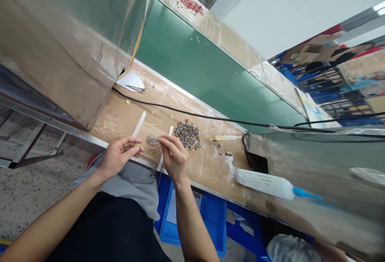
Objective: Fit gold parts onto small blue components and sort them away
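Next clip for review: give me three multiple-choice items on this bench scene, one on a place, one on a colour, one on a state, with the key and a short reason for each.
1. Where does the pile of small metal parts lie?
A. On the green belt
B. On the bench just beyond the right hand
C. In the blue bin

2. What colour is the tip of the white bottle?
A. Blue
B. Red
C. Yellow

3. How does that bottle rest?
A. Upright
B. Hanging from a hook
C. On its side

Key: 1 B, the pile sits on the brown bench past the right hand. 2 A, the nozzle shows blue. 3 C, it lies flat at the bench's near edge.
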A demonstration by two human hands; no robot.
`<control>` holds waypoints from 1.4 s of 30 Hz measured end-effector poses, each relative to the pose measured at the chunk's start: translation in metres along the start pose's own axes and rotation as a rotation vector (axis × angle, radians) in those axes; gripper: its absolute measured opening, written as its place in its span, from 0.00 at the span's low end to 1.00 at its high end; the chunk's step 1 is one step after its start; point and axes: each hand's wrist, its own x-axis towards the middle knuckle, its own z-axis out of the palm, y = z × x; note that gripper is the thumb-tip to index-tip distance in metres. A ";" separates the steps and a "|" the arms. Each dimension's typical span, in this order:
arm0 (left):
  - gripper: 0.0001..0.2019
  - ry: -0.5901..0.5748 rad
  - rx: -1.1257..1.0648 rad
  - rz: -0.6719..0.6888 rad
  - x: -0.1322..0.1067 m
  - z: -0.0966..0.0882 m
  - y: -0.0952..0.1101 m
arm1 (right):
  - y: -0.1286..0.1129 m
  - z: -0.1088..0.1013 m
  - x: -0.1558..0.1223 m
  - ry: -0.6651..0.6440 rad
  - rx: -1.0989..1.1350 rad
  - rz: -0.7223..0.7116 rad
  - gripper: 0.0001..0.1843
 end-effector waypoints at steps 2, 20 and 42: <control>0.15 -0.001 -0.002 -0.002 0.000 0.000 0.000 | 0.000 0.000 -0.001 -0.003 -0.007 -0.011 0.15; 0.14 -0.009 0.032 -0.006 -0.001 -0.001 0.000 | -0.003 0.000 0.001 0.007 -0.027 -0.015 0.16; 0.16 -0.016 0.051 -0.034 0.000 -0.003 -0.001 | -0.006 -0.001 0.000 0.090 -0.095 0.077 0.11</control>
